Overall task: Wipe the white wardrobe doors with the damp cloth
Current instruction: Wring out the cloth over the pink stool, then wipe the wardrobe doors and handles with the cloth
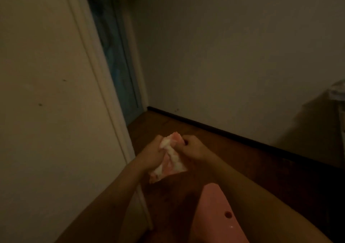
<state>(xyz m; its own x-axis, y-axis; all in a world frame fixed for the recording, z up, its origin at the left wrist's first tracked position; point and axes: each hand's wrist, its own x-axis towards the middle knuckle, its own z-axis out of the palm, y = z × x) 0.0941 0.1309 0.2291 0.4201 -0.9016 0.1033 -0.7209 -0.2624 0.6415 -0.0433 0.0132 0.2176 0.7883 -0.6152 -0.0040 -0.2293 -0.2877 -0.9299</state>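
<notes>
A crumpled white and pink cloth is bunched between both my hands above the floor. My left hand grips its left side and my right hand grips its upper right part, fingers curled into the fabric. The white wardrobe door fills the left of the view, upright, with a few small dark marks on it. Its raised edge trim runs down just left of my hands. Neither hand touches the door.
A pink plastic object with a round hole lies low between my forearms. The brown floor meets a pale wall along a dark skirting board. A blue door stands in the corner behind the wardrobe. The room is dim.
</notes>
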